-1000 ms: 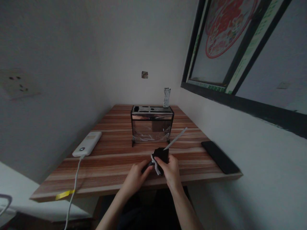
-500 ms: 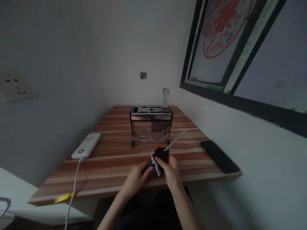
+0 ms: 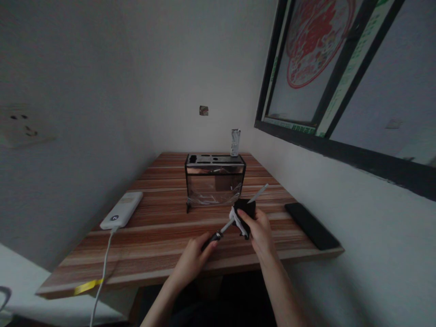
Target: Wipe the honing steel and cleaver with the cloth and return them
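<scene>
My left hand point(image 3: 192, 256) is wrapped round the black handle point(image 3: 211, 240) of a slim sharpening rod point(image 3: 226, 225), which slants up to the right. A dark cloth point(image 3: 250, 209) with a white edge surrounds the rod's middle, pinched in my right hand point(image 3: 260, 231) with the thumb on top. The rod's pale tip sticks out beyond the cloth. Just past my hands stands a black-framed knife block point(image 3: 215, 181) with clear sides, loose plastic film round it and slots in its top.
A silvery wrapped item point(image 3: 235, 143) stands upright at the block's right end. On the left of the wooden table point(image 3: 153, 236) lies a white power bank point(image 3: 122, 210) with a cable point(image 3: 104, 268). A black phone point(image 3: 311, 225) lies near the right edge. Walls flank the table.
My right hand has slid the cloth up and to the right along the rod, away from the handle. More of the rod now shows between my hands. The left hand has barely moved.
</scene>
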Demonstrator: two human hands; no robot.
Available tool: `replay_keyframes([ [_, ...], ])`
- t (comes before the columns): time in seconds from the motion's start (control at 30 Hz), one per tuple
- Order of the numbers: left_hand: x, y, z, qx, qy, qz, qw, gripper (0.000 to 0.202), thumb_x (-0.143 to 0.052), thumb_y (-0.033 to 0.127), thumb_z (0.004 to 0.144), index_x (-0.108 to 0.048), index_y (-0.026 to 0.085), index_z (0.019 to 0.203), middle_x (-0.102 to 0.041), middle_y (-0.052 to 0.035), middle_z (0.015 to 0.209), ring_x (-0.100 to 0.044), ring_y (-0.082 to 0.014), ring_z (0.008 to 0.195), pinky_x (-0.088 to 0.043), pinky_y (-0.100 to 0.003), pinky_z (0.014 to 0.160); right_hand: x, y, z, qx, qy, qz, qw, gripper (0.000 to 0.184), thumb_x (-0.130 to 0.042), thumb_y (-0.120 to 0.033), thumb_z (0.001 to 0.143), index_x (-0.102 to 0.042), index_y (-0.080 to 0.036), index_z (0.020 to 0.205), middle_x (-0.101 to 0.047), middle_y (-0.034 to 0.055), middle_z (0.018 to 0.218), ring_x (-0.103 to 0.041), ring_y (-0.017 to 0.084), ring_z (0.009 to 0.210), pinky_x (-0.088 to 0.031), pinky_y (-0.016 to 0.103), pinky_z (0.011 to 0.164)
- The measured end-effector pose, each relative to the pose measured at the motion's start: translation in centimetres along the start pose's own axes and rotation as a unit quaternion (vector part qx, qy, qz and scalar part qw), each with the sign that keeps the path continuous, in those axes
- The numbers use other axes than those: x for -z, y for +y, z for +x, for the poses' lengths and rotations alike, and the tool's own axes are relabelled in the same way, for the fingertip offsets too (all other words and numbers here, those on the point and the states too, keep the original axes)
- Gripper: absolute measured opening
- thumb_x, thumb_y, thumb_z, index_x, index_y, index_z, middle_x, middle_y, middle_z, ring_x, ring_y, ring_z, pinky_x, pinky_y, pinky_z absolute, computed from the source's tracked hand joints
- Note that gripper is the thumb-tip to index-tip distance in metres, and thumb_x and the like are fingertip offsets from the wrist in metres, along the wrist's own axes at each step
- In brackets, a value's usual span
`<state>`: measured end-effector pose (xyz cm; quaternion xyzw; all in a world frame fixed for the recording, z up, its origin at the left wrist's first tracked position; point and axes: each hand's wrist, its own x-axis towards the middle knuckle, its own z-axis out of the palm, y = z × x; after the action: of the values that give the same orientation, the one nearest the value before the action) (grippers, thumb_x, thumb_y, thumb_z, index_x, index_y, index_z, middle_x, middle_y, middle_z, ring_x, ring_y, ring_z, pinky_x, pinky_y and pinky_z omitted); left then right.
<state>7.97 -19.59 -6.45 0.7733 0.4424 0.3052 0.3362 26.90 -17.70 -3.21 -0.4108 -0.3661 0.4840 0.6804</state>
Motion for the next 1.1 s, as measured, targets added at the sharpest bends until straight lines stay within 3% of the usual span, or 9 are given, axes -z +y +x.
replay_keyframes([
  [0.17, 0.1, 0.0, -0.1, 0.003, -0.007, -0.005, 1.000, 0.035, -0.039, 0.042, 0.091, -0.061, 0.015, 0.088, -0.062, -0.0017, 0.075, -0.052, -0.0155, 0.066, -0.034, -0.023, 0.061, 1.2, -2.1, 1.9, 0.037, 0.038, -0.024, 0.998, 0.031, -0.079, -0.037, 0.059, -0.069, -0.013, 0.075, -0.069, 0.0045, 0.059, -0.057, 0.014, 0.042, -0.040, 0.021, 0.033],
  [0.37, 0.1, -0.2, -0.1, 0.014, -0.020, -0.012, 1.000, 0.036, -0.039, 0.044, 0.090, -0.058, 0.014, 0.079, -0.059, -0.0011, 0.070, -0.050, -0.0147, 0.065, -0.034, -0.022, 0.058, 2.4, -4.2, 4.2, 0.102, 0.083, -0.001, 0.991, 0.029, -0.080, -0.035, 0.055, -0.069, -0.016, 0.073, -0.071, 0.0025, 0.066, -0.062, 0.014, 0.052, -0.049, 0.023, 0.046],
  [0.5, 0.0, -0.4, -0.1, 0.019, -0.013, -0.011, 1.000, 0.036, -0.040, 0.043, 0.089, -0.061, 0.014, 0.086, -0.062, -0.0027, 0.075, -0.053, -0.0166, 0.070, -0.037, -0.023, 0.062, 2.8, -5.0, 5.1, 0.122, 0.089, 0.021, 0.988, 0.029, -0.081, -0.033, 0.055, -0.069, -0.016, 0.075, -0.071, 0.0009, 0.068, -0.062, 0.012, 0.053, -0.049, 0.022, 0.048],
  [0.63, 0.0, -0.4, -0.1, 0.009, -0.022, -0.011, 1.000, 0.036, -0.038, 0.043, 0.090, -0.061, 0.015, 0.091, -0.062, -0.0020, 0.077, -0.054, -0.0161, 0.071, -0.037, -0.024, 0.065, 2.9, -5.1, 5.6, 0.128, 0.103, 0.046, 0.985, 0.030, -0.081, -0.034, 0.054, -0.068, -0.016, 0.075, -0.071, 0.0008, 0.069, -0.064, 0.013, 0.055, -0.050, 0.023, 0.050],
  [0.9, 0.2, 0.2, -0.1, 0.022, -0.052, -0.018, 0.998, 0.036, -0.034, 0.043, 0.092, -0.057, 0.016, 0.087, -0.056, -0.0004, 0.070, -0.048, -0.0133, 0.062, -0.033, -0.021, 0.054, 2.3, -4.6, 5.5, 0.137, 0.093, 0.044, 0.985, 0.035, -0.079, -0.039, 0.056, -0.068, -0.016, 0.080, -0.072, 0.0036, 0.075, -0.066, 0.017, 0.062, -0.053, 0.027, 0.054],
  [1.1, 0.0, -0.2, -0.2, 0.025, -0.059, -0.042, 0.997, 0.038, -0.033, 0.045, 0.092, -0.055, 0.016, 0.087, -0.049, 0.0015, 0.064, -0.044, -0.0118, 0.058, -0.033, -0.020, 0.052, 1.4, -3.6, 4.4, 0.134, 0.085, -0.007, 0.987, 0.032, -0.077, -0.041, 0.060, -0.069, -0.015, 0.077, -0.071, 0.0042, 0.072, -0.064, 0.015, 0.060, -0.050, 0.025, 0.053],
])
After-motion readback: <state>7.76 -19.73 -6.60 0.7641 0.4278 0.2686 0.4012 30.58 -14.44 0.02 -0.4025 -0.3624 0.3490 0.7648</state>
